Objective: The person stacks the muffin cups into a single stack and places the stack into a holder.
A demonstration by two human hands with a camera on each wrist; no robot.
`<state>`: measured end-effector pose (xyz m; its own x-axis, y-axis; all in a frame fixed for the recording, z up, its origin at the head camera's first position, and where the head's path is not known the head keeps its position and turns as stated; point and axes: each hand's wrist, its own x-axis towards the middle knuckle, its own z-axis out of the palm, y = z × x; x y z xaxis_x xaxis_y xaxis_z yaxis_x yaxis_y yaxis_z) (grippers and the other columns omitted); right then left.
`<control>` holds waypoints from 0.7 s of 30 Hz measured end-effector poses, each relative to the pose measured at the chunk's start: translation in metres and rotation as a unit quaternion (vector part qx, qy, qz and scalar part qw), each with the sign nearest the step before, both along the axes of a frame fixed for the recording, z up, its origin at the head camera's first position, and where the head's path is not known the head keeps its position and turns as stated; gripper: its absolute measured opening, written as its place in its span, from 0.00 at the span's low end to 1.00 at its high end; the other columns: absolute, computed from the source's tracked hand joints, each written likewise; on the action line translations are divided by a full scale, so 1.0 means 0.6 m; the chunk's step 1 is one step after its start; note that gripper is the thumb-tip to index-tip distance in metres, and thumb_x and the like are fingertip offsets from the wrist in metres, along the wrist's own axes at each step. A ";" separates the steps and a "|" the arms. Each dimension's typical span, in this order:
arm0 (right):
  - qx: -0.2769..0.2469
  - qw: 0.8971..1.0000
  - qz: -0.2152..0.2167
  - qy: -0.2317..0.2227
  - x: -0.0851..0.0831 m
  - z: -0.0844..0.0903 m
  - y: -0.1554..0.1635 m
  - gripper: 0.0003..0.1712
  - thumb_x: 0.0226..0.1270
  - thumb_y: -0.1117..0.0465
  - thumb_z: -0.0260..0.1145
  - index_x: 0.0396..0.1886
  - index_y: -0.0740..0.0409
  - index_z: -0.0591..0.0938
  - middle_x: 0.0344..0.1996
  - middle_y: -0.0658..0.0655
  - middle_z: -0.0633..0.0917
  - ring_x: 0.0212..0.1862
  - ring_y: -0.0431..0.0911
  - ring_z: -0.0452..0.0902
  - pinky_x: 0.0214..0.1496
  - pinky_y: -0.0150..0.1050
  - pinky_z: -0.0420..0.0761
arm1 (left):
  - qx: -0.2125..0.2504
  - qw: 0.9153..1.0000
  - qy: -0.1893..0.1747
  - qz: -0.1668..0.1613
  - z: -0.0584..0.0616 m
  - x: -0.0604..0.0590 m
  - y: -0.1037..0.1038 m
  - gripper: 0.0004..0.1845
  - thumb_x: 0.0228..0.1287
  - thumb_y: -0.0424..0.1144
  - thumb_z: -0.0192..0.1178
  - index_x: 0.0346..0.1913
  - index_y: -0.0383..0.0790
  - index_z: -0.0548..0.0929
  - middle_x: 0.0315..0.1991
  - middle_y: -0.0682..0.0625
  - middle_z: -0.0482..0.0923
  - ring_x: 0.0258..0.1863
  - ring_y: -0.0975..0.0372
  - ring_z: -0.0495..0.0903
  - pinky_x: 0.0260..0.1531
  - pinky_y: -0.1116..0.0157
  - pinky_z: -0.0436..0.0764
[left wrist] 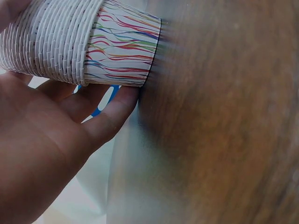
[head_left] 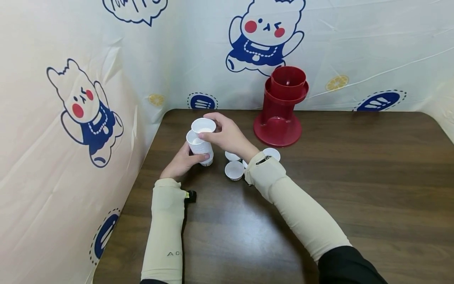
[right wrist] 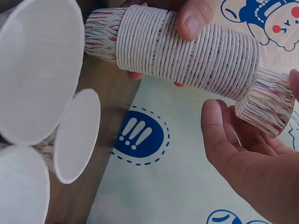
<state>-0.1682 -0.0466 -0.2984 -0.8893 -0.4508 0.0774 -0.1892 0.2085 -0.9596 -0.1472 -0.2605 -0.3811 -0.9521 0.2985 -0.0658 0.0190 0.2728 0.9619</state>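
While the left hand (head_left: 181, 162) grips a stack of paper cups (head_left: 201, 149), the right hand (head_left: 228, 136) pinches one cup (head_left: 203, 124) at the top. Other cups (head_left: 234, 170) sit nearby.

Stack of cups (left wrist: 81, 44): white, wavy red, green, blue streaks. Stand (head_left: 280, 120), two o'clock from it: deep red. Worktop (head_left: 358, 177): brown wood grain. Wall sheet (head_left: 198, 51): pale, navy-and-red cartoon figures (head_left: 262, 53), yellow citrus slices (head_left: 337, 83). Arm sleeves (head_left: 166, 232): cream

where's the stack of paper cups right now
In the head view, the stack is slightly left of centre, gripped by the left hand, just below the cup in the right hand and left of the loose cups.
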 end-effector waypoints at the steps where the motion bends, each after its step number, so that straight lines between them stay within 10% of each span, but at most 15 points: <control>1: 0.001 1.000 0.001 0.003 0.000 0.001 -0.003 0.34 0.66 0.57 0.73 0.70 0.57 0.72 0.58 0.55 0.79 0.53 0.47 0.77 0.53 0.37 0.80 | 0.001 1.000 0.002 -0.001 0.000 0.000 0.000 0.43 0.65 0.40 0.68 0.76 0.45 0.54 0.68 0.44 0.64 0.64 0.50 0.66 0.68 0.48 0.62; 21: 0.028 0.999 -0.010 0.027 0.009 0.007 -0.038 0.31 0.64 0.58 0.74 0.66 0.57 0.75 0.53 0.55 0.82 0.50 0.47 0.78 0.52 0.38 0.78 | 0.016 1.000 -0.004 -0.015 -0.002 -0.003 -0.005 0.43 0.66 0.40 0.67 0.77 0.49 0.53 0.71 0.47 0.61 0.67 0.52 0.63 0.69 0.48 0.60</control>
